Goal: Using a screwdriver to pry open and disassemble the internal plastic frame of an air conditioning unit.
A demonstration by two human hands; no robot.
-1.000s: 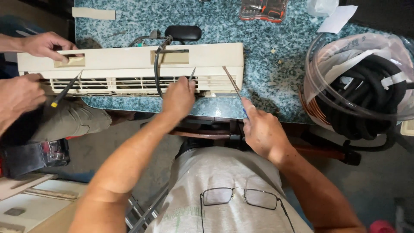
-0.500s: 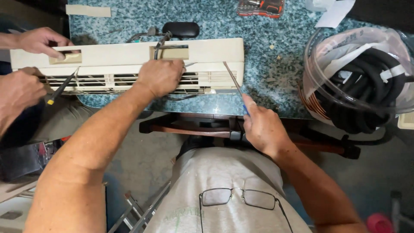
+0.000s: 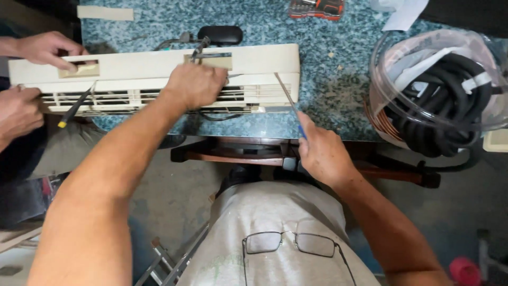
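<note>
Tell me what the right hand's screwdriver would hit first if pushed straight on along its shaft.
Probably the cream air-conditioner unit: the right hand aims the screwdriver up-left, tip already at the unit's right end near the grille. Whether it touches, I cannot tell.

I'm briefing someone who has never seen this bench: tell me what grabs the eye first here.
First, the long cream plastic air-conditioner casing lying across the speckled blue-green stone tabletop, with the person's left hand pressed on its louvred front. To its right, the right hand grips a thin blue-handled screwdriver angled at the casing's end. At far right sits a clear plastic bag of coiled black insulated hose; another person's hands work the casing's left end.
</note>
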